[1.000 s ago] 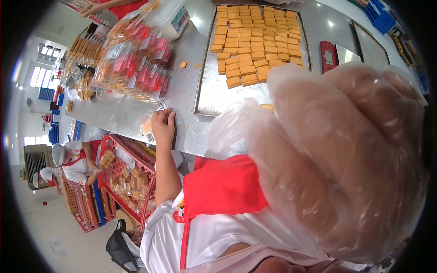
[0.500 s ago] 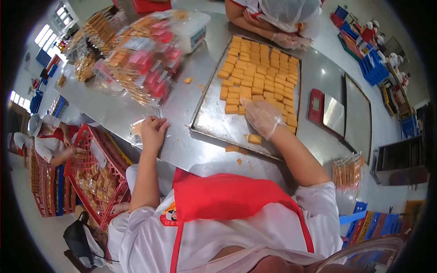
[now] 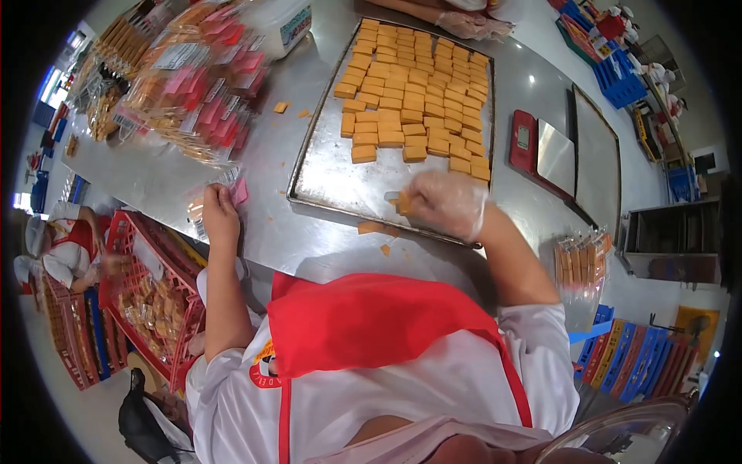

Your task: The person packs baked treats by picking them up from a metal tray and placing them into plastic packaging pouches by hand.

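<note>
My right hand (image 3: 448,204), in a clear plastic glove, is closed over the near edge of a metal tray (image 3: 332,184). Its fingertips are on a small orange-brown biscuit (image 3: 403,203), partly covered by them. Rows of similar rectangular biscuits (image 3: 417,93) fill the far part of the tray. My bare left hand (image 3: 222,216) pinches a clear plastic packet (image 3: 196,207) with a barcode label and a pink piece beside the fingers, left of the tray. What lies inside the packet is hard to make out.
A pile of filled clear packets (image 3: 193,85) stands at the back left, beside a white tub (image 3: 282,27). Right of the tray are a red scale (image 3: 524,139) and several packed biscuits (image 3: 581,267). Red crate (image 3: 166,309) below left. Another person's gloved hand (image 3: 475,25) rests behind the tray.
My right hand has left the biscuit rows and come nearer, onto the loose biscuit by the tray's near edge. More of the packet's label and pink piece shows at my left hand. The view has shifted.
</note>
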### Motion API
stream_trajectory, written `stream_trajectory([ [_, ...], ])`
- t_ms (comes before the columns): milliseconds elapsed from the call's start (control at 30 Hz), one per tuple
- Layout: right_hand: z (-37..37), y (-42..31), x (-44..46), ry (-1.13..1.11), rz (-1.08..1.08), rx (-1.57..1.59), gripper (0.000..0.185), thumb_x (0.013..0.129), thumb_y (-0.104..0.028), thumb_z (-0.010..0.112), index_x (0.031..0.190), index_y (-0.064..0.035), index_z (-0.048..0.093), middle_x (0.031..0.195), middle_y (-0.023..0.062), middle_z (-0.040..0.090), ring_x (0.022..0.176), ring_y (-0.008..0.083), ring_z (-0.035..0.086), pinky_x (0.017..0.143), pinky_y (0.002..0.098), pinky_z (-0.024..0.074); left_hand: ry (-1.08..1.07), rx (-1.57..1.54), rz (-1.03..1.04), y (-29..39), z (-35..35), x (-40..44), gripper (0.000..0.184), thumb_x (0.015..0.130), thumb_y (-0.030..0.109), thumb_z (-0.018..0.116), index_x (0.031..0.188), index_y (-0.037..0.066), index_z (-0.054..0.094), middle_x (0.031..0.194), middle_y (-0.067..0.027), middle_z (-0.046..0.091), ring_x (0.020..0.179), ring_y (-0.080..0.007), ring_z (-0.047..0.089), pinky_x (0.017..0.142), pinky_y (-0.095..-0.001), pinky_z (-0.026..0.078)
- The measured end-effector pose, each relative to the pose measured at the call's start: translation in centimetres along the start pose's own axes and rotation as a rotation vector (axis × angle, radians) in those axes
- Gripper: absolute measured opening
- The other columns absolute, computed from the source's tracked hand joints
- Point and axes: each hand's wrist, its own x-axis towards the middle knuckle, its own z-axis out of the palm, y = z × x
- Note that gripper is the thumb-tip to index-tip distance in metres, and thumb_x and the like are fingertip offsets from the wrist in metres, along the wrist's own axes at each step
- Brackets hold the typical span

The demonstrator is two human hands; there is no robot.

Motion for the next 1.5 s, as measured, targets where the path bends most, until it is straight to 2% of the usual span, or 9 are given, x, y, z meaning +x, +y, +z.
stream_trajectory([
  [400, 0.4, 2.8, 3.0, 0.376, -0.040, -0.048, 0.032, 0.080, -0.016, 0.045, 0.112, -0.0161, 0.047, 0.091, 0.0157, 0.054, 0.083, 0.0326, 0.054, 0.072, 0.0394, 0.0439, -0.079, -0.049, 0.098, -0.6, 0.5, 0.1, 0.004, 0.078, 0.004, 0.049, 0.079, 0.000, 0.050, 0.069, -0.0104, 0.052, 0.063, -0.0201, 0.051, 0.060, -0.0298, 0.041],
  [700, 1.8, 3.9, 1.2, 0.335, -0.194, 0.039, 0.023, 0.078, -0.015, 0.050, 0.100, -0.0070, 0.049, 0.089, 0.0152, 0.055, 0.082, 0.0343, 0.053, 0.071, 0.0409, 0.0431, -0.008, -0.290, 0.110, -1.4, 0.3, -0.2, 0.003, 0.085, 0.005, 0.047, 0.082, 0.003, 0.049, 0.072, 0.0014, 0.046, 0.061, -0.0059, 0.042, 0.054, -0.0197, 0.037],
  [833, 2.0, 3.4, 0.9, 0.309, -0.061, -0.150, 0.025, 0.077, -0.018, 0.051, 0.101, -0.0102, 0.048, 0.090, 0.0140, 0.056, 0.082, 0.0336, 0.053, 0.070, 0.0411, 0.0432, -0.053, -0.679, -0.063, -1.0, 0.0, -1.1, 0.005, 0.086, 0.010, 0.048, 0.084, 0.006, 0.048, 0.073, 0.0025, 0.045, 0.062, -0.0049, 0.041, 0.056, -0.0182, 0.037],
  [1033, -1.0, -1.7, -0.4, 0.246, 0.318, 0.216, 0.039, 0.072, -0.010, 0.055, 0.109, -0.0124, 0.041, 0.092, 0.0154, 0.058, 0.077, 0.0267, 0.058, 0.065, 0.0355, 0.0471, -0.243, -0.397, 0.387, 8.5, 0.9, -3.5, 0.005, 0.078, 0.007, 0.056, 0.077, 0.002, 0.055, 0.068, -0.0021, 0.055, 0.064, -0.0079, 0.051, 0.056, -0.0212, 0.041],
  [1167, 3.4, -3.2, 0.3, 0.466, -0.111, 0.843, 0.040, 0.076, -0.011, 0.053, 0.113, -0.0109, 0.038, 0.096, 0.0170, 0.056, 0.075, 0.0228, 0.060, 0.067, 0.0309, 0.0475, -0.551, -0.671, 0.148, 11.4, 3.6, -5.3, 0.005, 0.081, 0.008, 0.053, 0.081, 0.003, 0.053, 0.070, -0.0025, 0.056, 0.063, -0.0067, 0.051, 0.049, -0.0194, 0.041],
  [1267, 2.5, -4.1, 0.0, 0.256, -0.217, 0.567, 0.037, 0.079, -0.014, 0.052, 0.114, -0.0100, 0.040, 0.098, 0.0164, 0.055, 0.077, 0.0245, 0.059, 0.071, 0.0300, 0.0468, -0.512, -0.980, 0.072, 13.0, 4.2, -5.6, 0.005, 0.083, 0.008, 0.049, 0.086, 0.004, 0.049, 0.076, -0.0044, 0.057, 0.073, -0.0107, 0.054, 0.061, -0.0235, 0.045],
  [1400, 0.6, -5.9, -0.3, -0.164, 0.048, 0.350, 0.027, 0.083, -0.028, 0.043, 0.104, -0.0115, 0.050, 0.097, 0.0121, 0.056, 0.085, 0.0301, 0.055, 0.074, 0.0342, 0.0439, -0.628, -0.675, 0.494, 14.3, 3.4, -5.0, 0.009, 0.087, 0.013, 0.045, 0.082, 0.007, 0.044, 0.081, -0.0068, 0.056, 0.079, -0.0105, 0.051, 0.071, -0.0250, 0.042],
  [1433, 0.9, -6.2, -0.6, -0.089, -0.179, 0.016, 0.026, 0.082, -0.028, 0.042, 0.098, -0.0101, 0.054, 0.094, 0.0156, 0.056, 0.087, 0.0317, 0.054, 0.076, 0.0358, 0.0439, -0.677, -0.530, 0.613, 15.2, 2.8, -4.9, 0.010, 0.087, 0.015, 0.045, 0.082, 0.007, 0.044, 0.087, -0.0091, 0.058, 0.083, -0.0134, 0.052, 0.076, -0.0270, 0.041],
  [1500, 2.1, -6.5, 0.1, 0.153, -0.504, -0.067, 0.024, 0.082, -0.025, 0.043, 0.094, -0.0075, 0.054, 0.092, 0.0168, 0.056, 0.086, 0.0323, 0.054, 0.077, 0.0374, 0.0440, -0.959, -0.563, 0.130, 17.2, 1.3, -4.2, 0.009, 0.088, 0.014, 0.044, 0.084, 0.006, 0.044, 0.096, -0.0127, 0.058, 0.091, -0.0164, 0.051, 0.082, -0.0300, 0.039],
])
